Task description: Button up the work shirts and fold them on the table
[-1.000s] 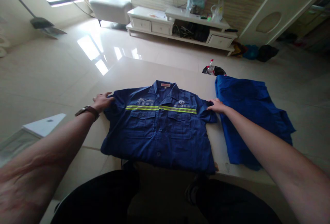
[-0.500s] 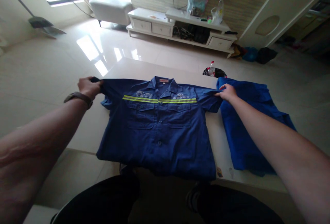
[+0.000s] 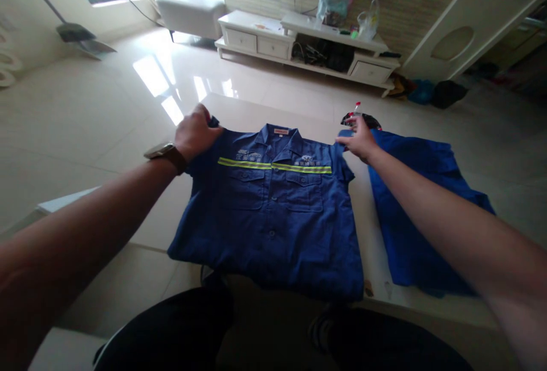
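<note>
A dark blue short-sleeved work shirt point(image 3: 273, 211) with a yellow reflective stripe lies front-up on a pale table point(image 3: 252, 110), collar away from me and hem hanging over the near edge. My left hand point(image 3: 194, 131), with a watch on its wrist, is closed on the shirt's left sleeve at the shoulder. My right hand point(image 3: 359, 138) pinches the right sleeve near the shirt's right shoulder.
A brighter blue garment point(image 3: 423, 200) lies on the table right of the shirt. A small dark bag with a red-capped item point(image 3: 356, 117) sits at the far table edge. Beyond are a glossy tiled floor, a white TV cabinet point(image 3: 307, 46) and a white ottoman point(image 3: 190, 12).
Both hands took hold of the sleeves, stretched them outward, and now have brought them inward toward the shoulders. The sleeves no longer stick out sideways.
</note>
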{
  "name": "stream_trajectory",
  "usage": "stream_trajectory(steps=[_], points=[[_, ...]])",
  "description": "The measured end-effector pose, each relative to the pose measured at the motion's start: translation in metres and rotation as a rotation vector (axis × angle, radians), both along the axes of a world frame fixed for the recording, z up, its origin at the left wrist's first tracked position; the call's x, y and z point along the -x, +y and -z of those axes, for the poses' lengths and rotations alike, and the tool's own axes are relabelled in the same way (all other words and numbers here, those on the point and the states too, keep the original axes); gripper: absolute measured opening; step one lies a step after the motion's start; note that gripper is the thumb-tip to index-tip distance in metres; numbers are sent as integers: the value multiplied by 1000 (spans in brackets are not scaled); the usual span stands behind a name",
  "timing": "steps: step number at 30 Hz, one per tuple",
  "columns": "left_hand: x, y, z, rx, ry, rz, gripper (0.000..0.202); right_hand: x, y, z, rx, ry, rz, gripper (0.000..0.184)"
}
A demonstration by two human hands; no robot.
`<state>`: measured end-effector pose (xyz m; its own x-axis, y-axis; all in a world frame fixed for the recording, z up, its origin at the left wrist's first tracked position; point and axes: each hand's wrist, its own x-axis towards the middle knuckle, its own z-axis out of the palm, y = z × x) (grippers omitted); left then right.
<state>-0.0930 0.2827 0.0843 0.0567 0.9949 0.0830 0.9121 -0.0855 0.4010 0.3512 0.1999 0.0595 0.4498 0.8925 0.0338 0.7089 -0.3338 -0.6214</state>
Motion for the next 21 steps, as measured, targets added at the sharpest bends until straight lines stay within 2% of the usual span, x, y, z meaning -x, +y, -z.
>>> stream_trajectory(steps=[2, 4, 7, 9, 11, 14, 16, 18, 19, 21], points=[[-13, -15, 1, 213, -29, 220, 80, 24, -6, 7, 96, 71, -288, 82], [-15, -30, 16, 368, 28, 394, 90, 40, -19, 20, 209, -23, -431, 74], [-2, -53, 54, 364, 277, 488, 74, 45, -49, 48, 365, -256, -511, 55], [7, -67, 77, 314, 387, 508, 59, 42, -71, 66, 437, -367, -546, 55], [10, -77, 92, 268, 406, 508, 44, 37, -92, 81, 462, -465, -591, 62], [-1, -79, 93, 251, 228, 403, 35, 36, -116, 98, 485, -542, -605, 68], [-11, -75, 85, 336, -57, 321, 42, 39, -126, 106, 475, -562, -570, 67], [-13, -73, 77, 419, -326, 337, 55, 45, -135, 114, 429, -596, -495, 66], [-11, -73, 75, 401, -389, 366, 60, 48, -139, 117, 392, -614, -452, 67], [0, -77, 82, 227, -331, 402, 62, 55, -150, 124, 323, -639, -408, 68]])
